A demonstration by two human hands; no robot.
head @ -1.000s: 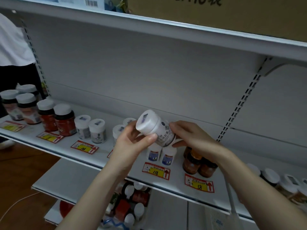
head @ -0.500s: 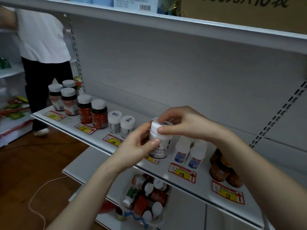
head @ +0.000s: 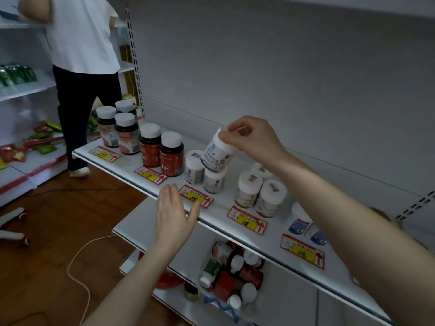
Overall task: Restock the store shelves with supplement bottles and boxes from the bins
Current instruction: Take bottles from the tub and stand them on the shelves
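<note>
White plastic pinched in your right fingertips [head: 225,138]: your right hand [head: 255,140] holds the white bottle [head: 217,154] by its top, tilted on a shelved bottle [head: 213,184]. At its seven o'clock, your left hand [head: 173,215] hovers, fingers straight, empty, by the shelf [head: 222,208] edge.

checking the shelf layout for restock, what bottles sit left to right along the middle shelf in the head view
three dark bottles with white caps, two red Fe bottles, two small white bottles, larger white bottles, blue-labelled white bottles. The tilted white bottle in the right hand overlaps the small pair, so omitted.
</note>
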